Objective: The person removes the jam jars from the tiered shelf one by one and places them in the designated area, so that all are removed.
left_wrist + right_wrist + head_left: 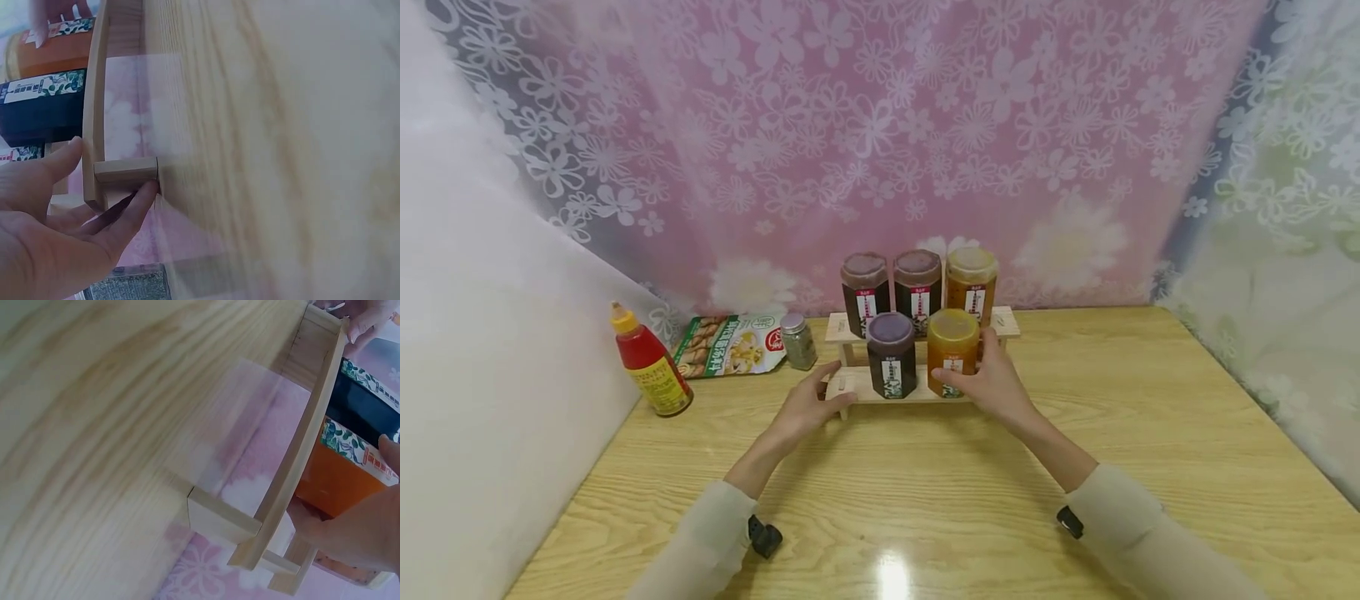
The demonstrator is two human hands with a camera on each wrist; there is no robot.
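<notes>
A small two-step wooden rack (pixel 842 329) stands toward the back middle of the pale wood table (pixel 1150 433), close to the flowered curtain behind it. On its upper step three jars sit in a row: two dark ones (pixel 865 287) and an amber one (pixel 972 282) at the right. On the lower step a dark purple-lidded jar (pixel 891 354) stands just beside an orange jar (pixel 952 350), the two nearly touching.

The right hand (pixel 992 383) is wrapped round the orange jar, thumb across its front label and fingers curled behind its right side; the right wrist view shows the thumb (pixel 306 522) pressed to the orange glass just above the front rail of the lower step. The jar sits near the right end of that step, with little shelf left beyond it.

The left hand (pixel 808 404) rests at the left front corner of the rack, fingers loosely extended; in the left wrist view a fingertip (pixel 147 190) touches the small wooden foot under the lower step and the thumb (pixel 65 156) lies against the rail's edge. It grips nothing.

To the left of the rack, well apart from the hands, stand a small grey-lidded spice shaker (pixel 797 340), a flat printed food packet (pixel 730 343) and a red sauce bottle (pixel 649 360) with a yellow cap near the table's left edge. The near half of the table and the whole right side lie open in front of both forearms
</notes>
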